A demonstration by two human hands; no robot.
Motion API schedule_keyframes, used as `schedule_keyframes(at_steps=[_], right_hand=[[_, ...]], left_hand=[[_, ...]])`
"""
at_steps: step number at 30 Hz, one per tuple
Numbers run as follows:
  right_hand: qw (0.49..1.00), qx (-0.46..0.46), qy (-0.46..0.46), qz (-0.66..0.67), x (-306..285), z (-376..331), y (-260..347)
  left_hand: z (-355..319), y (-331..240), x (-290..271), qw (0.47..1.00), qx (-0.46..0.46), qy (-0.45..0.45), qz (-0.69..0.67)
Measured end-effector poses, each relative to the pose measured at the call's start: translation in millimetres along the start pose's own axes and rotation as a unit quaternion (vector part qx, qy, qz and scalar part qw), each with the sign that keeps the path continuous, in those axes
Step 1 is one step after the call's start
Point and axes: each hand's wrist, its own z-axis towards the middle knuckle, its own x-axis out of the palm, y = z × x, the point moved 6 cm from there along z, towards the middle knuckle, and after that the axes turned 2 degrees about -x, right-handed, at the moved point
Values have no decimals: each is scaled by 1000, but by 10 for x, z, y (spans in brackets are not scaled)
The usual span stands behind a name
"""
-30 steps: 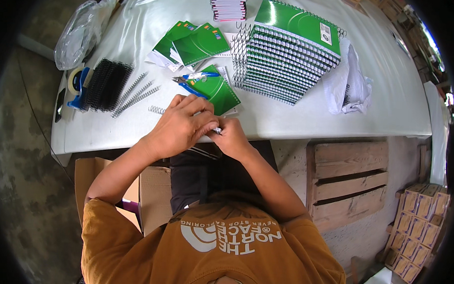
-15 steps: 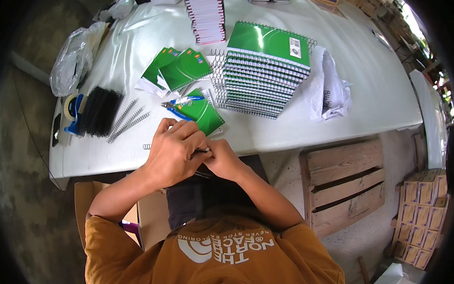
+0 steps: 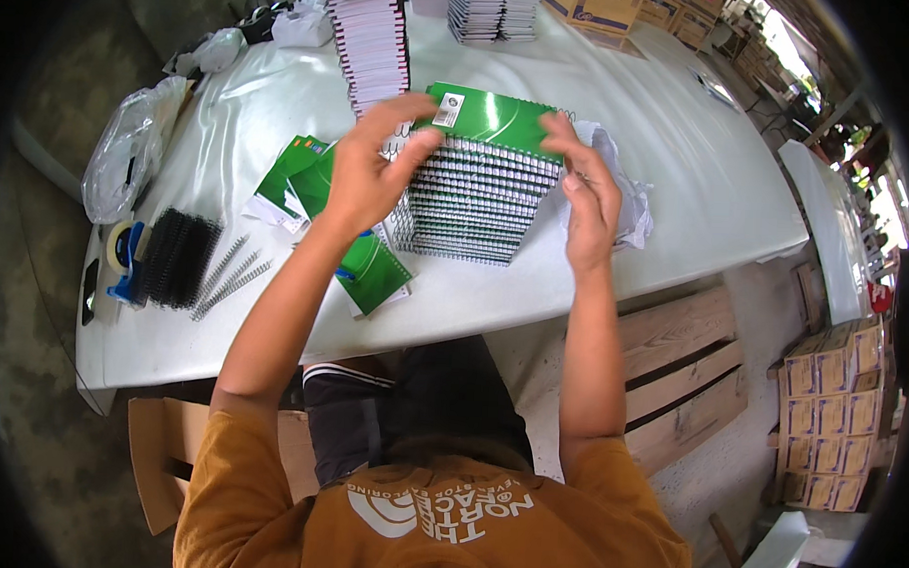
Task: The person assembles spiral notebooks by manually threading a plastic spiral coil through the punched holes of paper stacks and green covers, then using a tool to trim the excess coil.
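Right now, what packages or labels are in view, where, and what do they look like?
Cardboard boxes: stacked at far right, brown with pale labels.
More boxes: table's far end, tan.
Label: small white rectangle on the top green notebook, beside the left hand.
Clear plastic bag: table's left edge.

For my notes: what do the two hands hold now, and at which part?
Both hold the top green notebook on the stack: left hand at its left end, right hand at its right end.

My left hand [image 3: 370, 171] and right hand [image 3: 590, 194] grip the two ends of a green spiral notebook [image 3: 495, 117]. It lies flat on top of a slanting stack of spiral notebooks [image 3: 472, 200] on the white table [image 3: 678, 182], glossy cover up, wire binding along its far edge.
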Motion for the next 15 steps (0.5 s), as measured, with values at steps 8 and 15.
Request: schedule_keyframes(at_steps=[8,15], right_hand=[[965,102,-187,-153,312,-173,50],[780,544,-111,290,1062,-1785,114]], left_hand=[[-288,197,-148,960,-198,-175,-88],[-1331,755,-487,926,-238,268,121]])
